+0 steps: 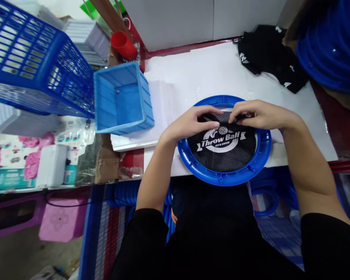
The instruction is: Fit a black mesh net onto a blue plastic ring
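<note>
A blue plastic ring (221, 178) lies at the near edge of the white-covered table, close to my body. Within it is a round black mesh net (216, 161) printed "Throw Ball" in white. My left hand (196, 120) pinches the bunched mesh at the upper left, between thumb and fingers. From the other side, my right hand (255, 114) grips the same mesh near the top, its fingertips close to those of the left. The mesh is gathered up between both hands, and part of the ring's far rim is covered by my fingers.
Several black mesh pieces (272, 58) lie at the back right, beside stacked blue rings (332, 50). To the left stand a light blue bin (119, 99), a blue basket (37, 58) and a red cup (124, 44). A pink stool (62, 219) is below.
</note>
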The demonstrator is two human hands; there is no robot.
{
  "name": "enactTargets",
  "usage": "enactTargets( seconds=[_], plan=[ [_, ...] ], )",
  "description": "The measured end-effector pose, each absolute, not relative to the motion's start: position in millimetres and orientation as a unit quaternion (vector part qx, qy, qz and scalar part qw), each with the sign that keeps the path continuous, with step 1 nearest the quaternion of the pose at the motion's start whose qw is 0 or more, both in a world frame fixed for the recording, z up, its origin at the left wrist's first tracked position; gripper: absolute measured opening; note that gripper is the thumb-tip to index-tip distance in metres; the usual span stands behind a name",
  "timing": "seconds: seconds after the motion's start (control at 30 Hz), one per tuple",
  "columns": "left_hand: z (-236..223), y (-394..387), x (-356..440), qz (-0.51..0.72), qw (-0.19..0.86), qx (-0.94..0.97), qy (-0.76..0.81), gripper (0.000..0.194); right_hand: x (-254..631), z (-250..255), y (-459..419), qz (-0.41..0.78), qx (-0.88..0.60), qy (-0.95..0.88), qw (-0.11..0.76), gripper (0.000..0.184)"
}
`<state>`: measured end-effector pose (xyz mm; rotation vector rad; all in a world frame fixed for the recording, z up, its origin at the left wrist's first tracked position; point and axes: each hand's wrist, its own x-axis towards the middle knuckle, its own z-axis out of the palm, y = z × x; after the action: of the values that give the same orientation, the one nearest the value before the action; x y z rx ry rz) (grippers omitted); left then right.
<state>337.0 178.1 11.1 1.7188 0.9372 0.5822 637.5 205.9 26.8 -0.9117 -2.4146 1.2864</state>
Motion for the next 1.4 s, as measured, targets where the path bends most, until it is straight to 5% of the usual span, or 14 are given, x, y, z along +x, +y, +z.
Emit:
enactTargets(
  seconds=[0.17, 0.47, 0.77, 1.13, 1.4],
  plan=[
    [6.4, 174.1, 344.8, 0.269, 0.428, 0.757, 0.414, 0.017, 632.1, 20.1, 206.6, 0.428, -0.309, -0.835, 0.152, 0.02],
    [-19.2, 177.1, 354.3, 0.251, 0.192, 0.834, 0.453, 0.028, 617.4, 6.0, 198.9, 0.295, -0.423, -0.834, 0.198, 0.029],
    [-20.1, 180.9, 358.9, 0.189, 0.127, 0.842, 0.489, 0.042, 611.5, -9.8, 207.4, 0.154, -0.442, -0.87, 0.153, 0.039],
    [-11.2, 179.9, 365.4, 0.101, 0.101, 0.836, 0.53, 0.05, 607.4, -12.1, 215.7, 0.16, -0.437, -0.872, 0.154, 0.04],
    [-24.5, 183.9, 363.1, 0.167, 0.132, 0.819, 0.533, 0.047, 604.5, -8.1, 213.2, 0.156, -0.461, -0.864, 0.13, 0.045]
  ],
)
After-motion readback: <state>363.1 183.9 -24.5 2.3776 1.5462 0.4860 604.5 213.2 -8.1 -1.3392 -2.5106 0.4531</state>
